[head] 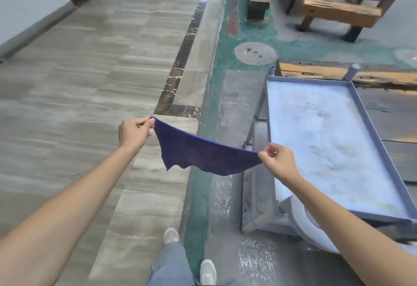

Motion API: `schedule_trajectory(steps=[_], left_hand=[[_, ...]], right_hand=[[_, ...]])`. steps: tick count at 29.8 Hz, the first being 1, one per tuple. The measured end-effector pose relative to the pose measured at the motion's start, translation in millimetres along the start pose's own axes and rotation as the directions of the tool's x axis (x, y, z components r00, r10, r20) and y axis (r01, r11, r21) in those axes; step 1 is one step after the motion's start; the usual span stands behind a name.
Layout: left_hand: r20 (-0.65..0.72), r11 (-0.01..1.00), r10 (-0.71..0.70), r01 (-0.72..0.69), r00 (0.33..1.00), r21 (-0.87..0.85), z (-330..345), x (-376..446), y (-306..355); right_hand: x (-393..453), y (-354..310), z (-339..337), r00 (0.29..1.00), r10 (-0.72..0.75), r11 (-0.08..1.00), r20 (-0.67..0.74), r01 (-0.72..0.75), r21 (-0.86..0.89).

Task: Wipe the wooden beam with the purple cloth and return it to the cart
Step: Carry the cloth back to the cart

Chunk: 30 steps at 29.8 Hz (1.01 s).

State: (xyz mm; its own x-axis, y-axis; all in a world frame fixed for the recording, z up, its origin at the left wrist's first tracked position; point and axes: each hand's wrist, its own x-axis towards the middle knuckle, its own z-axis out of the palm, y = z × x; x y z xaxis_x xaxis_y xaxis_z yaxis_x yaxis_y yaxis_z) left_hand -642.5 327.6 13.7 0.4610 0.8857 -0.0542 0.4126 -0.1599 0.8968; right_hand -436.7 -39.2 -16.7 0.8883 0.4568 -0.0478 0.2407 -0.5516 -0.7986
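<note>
**Purple cloth held spread between both hands, beside the cart**

Purple cloth is in the air, stretched between the two hands, above the seam where the pale tiled floor meets the green-and-grey painted strip. Top edge sags in a shallow curve; lower edge hangs loose and uneven.

Left hand: thumb and fingertips pinched together on the cloth's upper left corner, remaining fingers curled in. Right hand: thumb and forefinger pinched on the opposite corner, other fingers bent loosely. Both forearms extended forward, bare.

Cart: grey-blue metal, to the right, just beside the right hand. Its top tray is dusty white, rimmed. The cloth does not touch it.

Wooden beam: weathered, orange-brown with dark holes, lies on the floor just beyond the far end of the cart. Well apart from the cloth.

Further back: a rough wooden bench frame. Bottom of view: the person's pale shoes and grey trousers.
</note>
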Motion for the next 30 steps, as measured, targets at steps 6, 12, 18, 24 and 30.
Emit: schedule_trajectory(steps=[6, 12, 18, 24, 30], left_hand=[[0.222, 0.993, 0.116, -0.116, 0.968, -0.016, 105.9, 81.6, 55.7], [0.428, 0.977, 0.2, -0.21, 0.881, -0.026, 201.6, 153.3, 94.7], [0.624, 0.925, 0.325, -0.376, 0.711, -0.053, 288.2, 193.7, 144.7], [0.744, 0.859, 0.414, -0.496, 0.525, -0.127, 375.3, 178.7, 198.3], [0.82, 0.778, 0.462, -0.599, 0.337, -0.191, 466.9, 140.9, 241.5]], right_hand=[[22.8, 17.1, -23.5, 0.978, 0.206, 0.972, 0.042, -0.209, 0.103], [33.8, 12.7, -35.0, 0.938, 0.301, 0.918, 0.173, -0.334, 0.214], [37.9, 7.4, -46.5, 0.899, 0.405, 0.844, 0.168, -0.438, 0.308], [28.3, 23.6, -56.0, 0.87, 0.492, 0.721, 0.032, -0.428, 0.545], [23.8, 50.9, -74.5, 0.724, 0.645, 0.652, -0.245, -0.353, 0.672]])
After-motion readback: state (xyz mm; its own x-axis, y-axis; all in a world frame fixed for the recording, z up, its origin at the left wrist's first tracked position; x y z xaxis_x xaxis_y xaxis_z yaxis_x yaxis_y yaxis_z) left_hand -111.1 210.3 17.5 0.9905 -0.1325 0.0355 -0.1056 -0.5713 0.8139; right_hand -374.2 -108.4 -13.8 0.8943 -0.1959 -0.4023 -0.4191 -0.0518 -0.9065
